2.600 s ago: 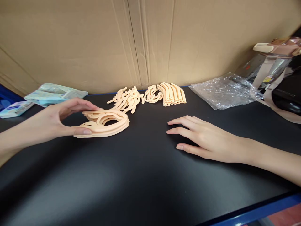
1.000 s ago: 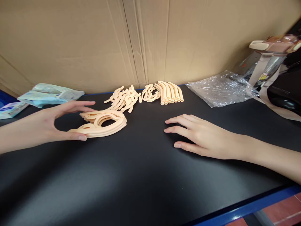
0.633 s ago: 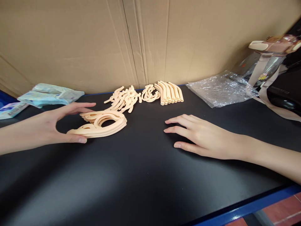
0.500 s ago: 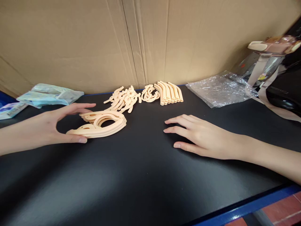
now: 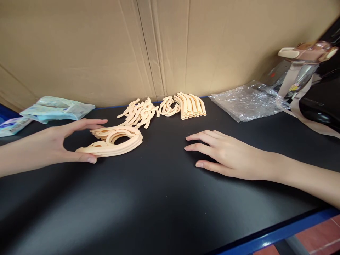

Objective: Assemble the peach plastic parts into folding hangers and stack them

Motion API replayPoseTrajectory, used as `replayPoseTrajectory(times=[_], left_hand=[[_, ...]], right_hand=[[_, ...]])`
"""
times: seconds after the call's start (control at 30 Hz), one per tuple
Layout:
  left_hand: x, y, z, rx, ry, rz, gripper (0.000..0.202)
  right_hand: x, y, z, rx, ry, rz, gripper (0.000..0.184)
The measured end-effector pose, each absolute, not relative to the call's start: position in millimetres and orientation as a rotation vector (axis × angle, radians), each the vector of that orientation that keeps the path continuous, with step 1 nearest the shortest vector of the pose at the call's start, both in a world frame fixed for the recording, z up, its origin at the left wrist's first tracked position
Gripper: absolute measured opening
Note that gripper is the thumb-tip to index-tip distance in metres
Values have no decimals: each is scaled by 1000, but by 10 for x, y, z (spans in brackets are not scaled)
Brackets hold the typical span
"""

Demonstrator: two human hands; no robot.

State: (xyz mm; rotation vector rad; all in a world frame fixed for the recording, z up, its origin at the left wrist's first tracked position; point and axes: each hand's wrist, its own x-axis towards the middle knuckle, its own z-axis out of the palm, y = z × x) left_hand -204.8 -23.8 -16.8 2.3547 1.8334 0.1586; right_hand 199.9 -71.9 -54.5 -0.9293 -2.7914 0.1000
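My left hand (image 5: 57, 143) is held around the left end of a stack of cream curved plastic pieces (image 5: 123, 146). Its thumb lies along the stack's near side and its fingers reach out on the far side, wide apart; how firmly they touch the stack I cannot tell. On the right, my right hand (image 5: 223, 152) rests palm down on the black tabletop (image 5: 159, 198), fingers spread, holding nothing. Behind the stack lies a loose heap of small curved cream pieces (image 5: 140, 111). Farther right are several cream C-shaped pieces (image 5: 168, 106) and a neat row of bent cream arms (image 5: 192, 106).
A clear plastic bag (image 5: 239, 102) lies at the back right, beside a bottle (image 5: 300, 71) with a strap. Light blue soft packs (image 5: 55, 109) sit at the back left. A cardboard wall (image 5: 92, 49) closes off the rear. The blue table edge (image 5: 278, 232) runs along the lower right.
Almost nothing differs. The view has shifted very slightly, while both hands and the cream pieces keep their places.
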Motion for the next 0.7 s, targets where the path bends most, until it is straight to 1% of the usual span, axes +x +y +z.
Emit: replayPoseTrajectory(times=[0.7], left_hand=[[-2032,-259,-164,2342,1835,106,112]], right_hand=[[2002,-720,-541,-923,-2796,87,39]])
